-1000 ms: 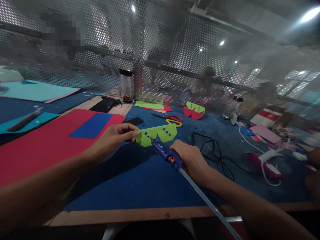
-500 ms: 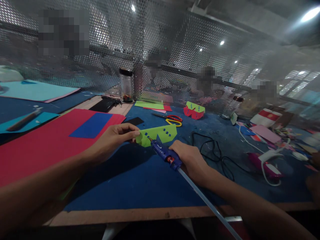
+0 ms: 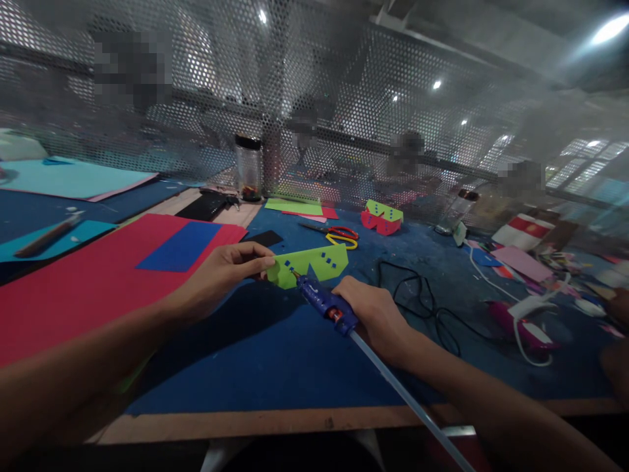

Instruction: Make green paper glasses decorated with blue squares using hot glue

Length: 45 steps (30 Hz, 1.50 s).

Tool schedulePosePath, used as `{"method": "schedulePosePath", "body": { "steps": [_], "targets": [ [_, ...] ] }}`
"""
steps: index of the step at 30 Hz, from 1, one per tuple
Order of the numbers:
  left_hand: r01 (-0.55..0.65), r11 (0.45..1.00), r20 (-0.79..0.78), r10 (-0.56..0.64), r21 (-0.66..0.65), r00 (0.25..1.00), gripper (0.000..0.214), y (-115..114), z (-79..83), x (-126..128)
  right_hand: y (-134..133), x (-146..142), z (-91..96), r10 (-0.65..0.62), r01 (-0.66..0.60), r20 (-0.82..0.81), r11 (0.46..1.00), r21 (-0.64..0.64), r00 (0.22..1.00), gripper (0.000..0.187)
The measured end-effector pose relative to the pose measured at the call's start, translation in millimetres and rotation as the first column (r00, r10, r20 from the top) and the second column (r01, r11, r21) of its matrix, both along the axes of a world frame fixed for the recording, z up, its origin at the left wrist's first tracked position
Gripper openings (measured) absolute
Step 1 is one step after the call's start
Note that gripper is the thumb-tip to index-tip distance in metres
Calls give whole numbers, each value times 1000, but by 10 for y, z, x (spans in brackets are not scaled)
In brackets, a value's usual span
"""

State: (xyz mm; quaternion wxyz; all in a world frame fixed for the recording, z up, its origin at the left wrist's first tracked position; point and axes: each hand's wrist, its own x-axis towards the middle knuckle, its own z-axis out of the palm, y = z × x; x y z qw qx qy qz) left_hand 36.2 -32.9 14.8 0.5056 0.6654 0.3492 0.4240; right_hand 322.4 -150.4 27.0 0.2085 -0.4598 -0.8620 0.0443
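Note:
My left hand (image 3: 246,265) pinches the left end of a lime-green paper cutout (image 3: 309,262), which has a notch in its lower edge and several small blue squares on it. A blue glue gun (image 3: 322,300) is gripped in my right hand (image 3: 371,308), its fingers wrapped round the handle and partly hidden. The gun's nozzle tip is at a blue square on the left part of the cutout; whether they touch I cannot tell. A long clear glue stick (image 3: 398,387) sticks out of the gun's back toward the table edge.
Red paper (image 3: 113,282) bearing a blue strip (image 3: 179,246) covers the left side. Behind the cutout lie scissors (image 3: 339,235) and a green-and-red paper piece (image 3: 382,217). A black cord (image 3: 417,295), a magenta tool (image 3: 521,326) and scraps are at right; a perforated metal screen (image 3: 334,124) stands behind.
Both my hands, the cutout and the glue gun stay practically where they were. At the far right edge, another person's hand has shifted among the paper scraps.

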Motion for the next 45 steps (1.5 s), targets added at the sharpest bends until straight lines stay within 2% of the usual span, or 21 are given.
{"method": "schedulePosePath", "body": {
  "steps": [14,20,45],
  "targets": [
    [-24,1000,-18,24,4,1000,25,4,11,11,-5,15,-5,2,-2,-1,1000,31,1000,6],
    [-4,1000,20,5,-18,1000,21,13,1,-4,-8,9,13,7,-7,-14,1000,17,1000,6],
    [-38,999,15,38,-26,999,26,14,31,-6,7,-3,-25,27,-25,-32,998,64,999,17]
  ]
}}
